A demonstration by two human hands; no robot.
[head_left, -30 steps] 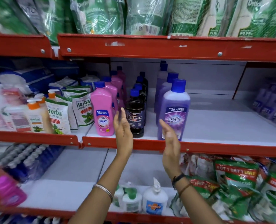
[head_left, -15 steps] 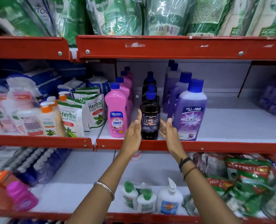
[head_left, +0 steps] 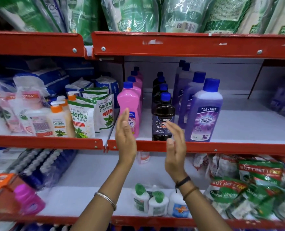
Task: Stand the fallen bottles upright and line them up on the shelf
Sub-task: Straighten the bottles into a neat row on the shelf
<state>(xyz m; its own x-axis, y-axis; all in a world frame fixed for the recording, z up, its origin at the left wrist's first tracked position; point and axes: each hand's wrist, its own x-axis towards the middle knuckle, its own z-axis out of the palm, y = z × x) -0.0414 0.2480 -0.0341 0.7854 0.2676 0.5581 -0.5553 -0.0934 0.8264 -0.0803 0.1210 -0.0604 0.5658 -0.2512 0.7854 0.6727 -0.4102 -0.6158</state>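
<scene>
Three rows of blue-capped bottles stand upright on the middle shelf (head_left: 238, 124): pink bottles (head_left: 129, 104) at left, black Bactin bottles (head_left: 162, 117) in the middle, purple Bactin bottles (head_left: 205, 114) at right. My left hand (head_left: 125, 139) is raised flat in front of the front pink bottle, fingers straight, holding nothing. My right hand (head_left: 176, 147) is raised in front of the front black bottle, fingers slightly curled, empty. Both hands are just before the shelf's red front lip (head_left: 222, 148), apart from the bottles.
Herbal hand wash pouches (head_left: 81, 117) and pump bottles (head_left: 58, 120) fill the shelf to the left. Green pouches (head_left: 138, 14) lie on the shelf above. Below are small sanitiser bottles (head_left: 153, 200), green sachets (head_left: 255, 189) and a pink bottle (head_left: 28, 199). The middle shelf's right part is bare white.
Both hands have drawn back from either side of the front black bottle toward me and a little lower. The black bottle stands where it was.
</scene>
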